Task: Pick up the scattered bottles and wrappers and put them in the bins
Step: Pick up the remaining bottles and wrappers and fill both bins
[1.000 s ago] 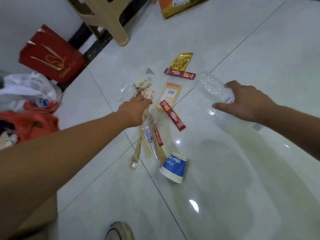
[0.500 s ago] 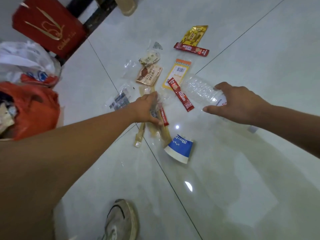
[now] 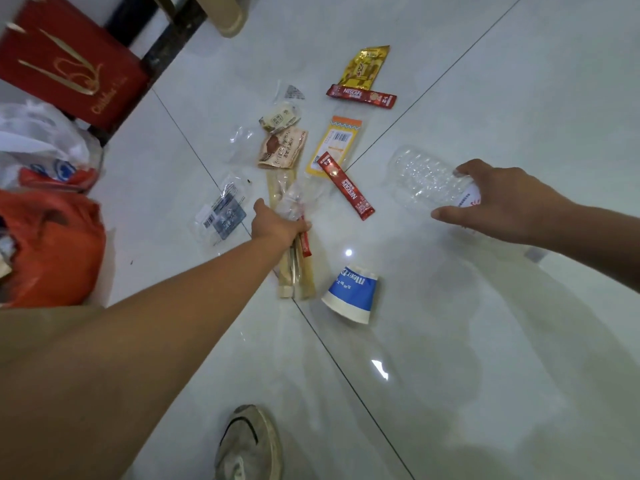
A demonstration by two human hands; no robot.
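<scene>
My right hand (image 3: 502, 202) grips a clear crushed plastic bottle (image 3: 422, 178) just above the white tiled floor. My left hand (image 3: 277, 225) is closed on a bundle of clear and beige wrappers (image 3: 294, 268) with a thin red sachet in it. Loose on the floor lie two red Nescafe sticks (image 3: 346, 185) (image 3: 362, 95), a yellow barcode wrapper (image 3: 337, 142), a gold packet (image 3: 367, 65), a brown wrapper (image 3: 284, 148), a clear blue-labelled wrapper (image 3: 223, 214) and a blue and white paper cup (image 3: 351, 294) on its side.
At the left edge stand an orange bag-lined bin (image 3: 52, 247) and a white plastic bag (image 3: 38, 150) holding rubbish. A red paper bag (image 3: 69, 60) leans behind them, beside a beige stool leg (image 3: 228, 15). My shoe (image 3: 249, 441) is at the bottom.
My left hand moved from the wrappers further back to the long wrappers nearer me and closed on them. The right hand kept its hold on the bottle.
</scene>
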